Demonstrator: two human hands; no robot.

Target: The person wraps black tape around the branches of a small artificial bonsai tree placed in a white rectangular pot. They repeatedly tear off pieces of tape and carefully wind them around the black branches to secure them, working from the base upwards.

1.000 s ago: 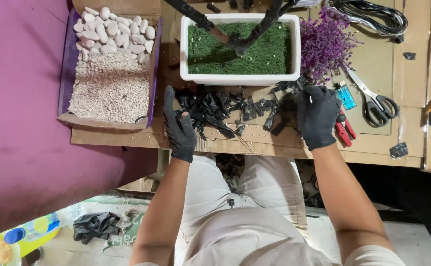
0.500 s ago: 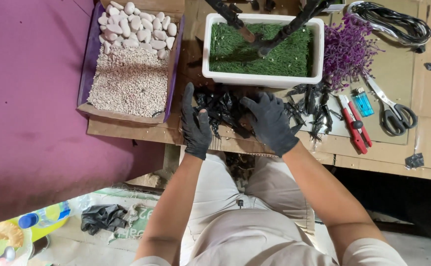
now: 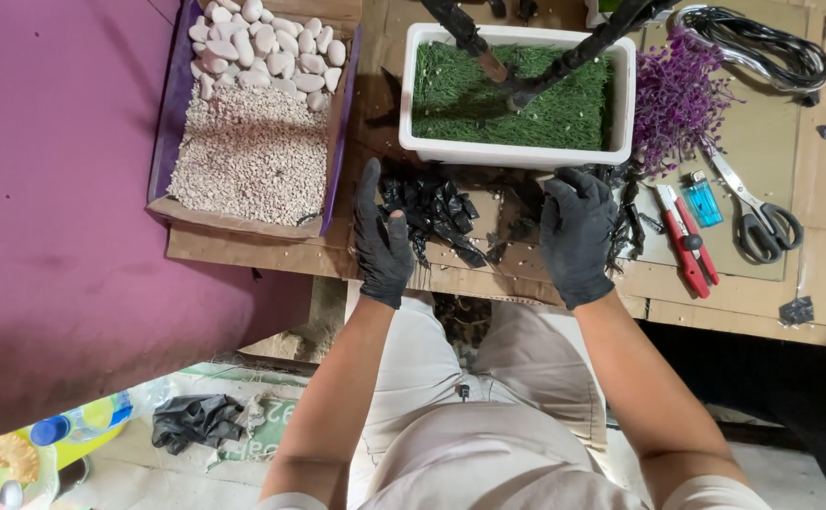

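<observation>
While both gloved hands lie open on the counter (image 3: 564, 288), left hand (image 3: 382, 238) and right hand (image 3: 578, 234) flank black scraps (image 3: 436, 212) before the white planter (image 3: 517, 156).

Small black scraps (image 3: 436, 212) – a loose heap – lie on cardboard before the white planter.

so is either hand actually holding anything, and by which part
Nothing is clearly gripped: the left hand and right hand rest open against the sides of the pile of black scraps.
</observation>
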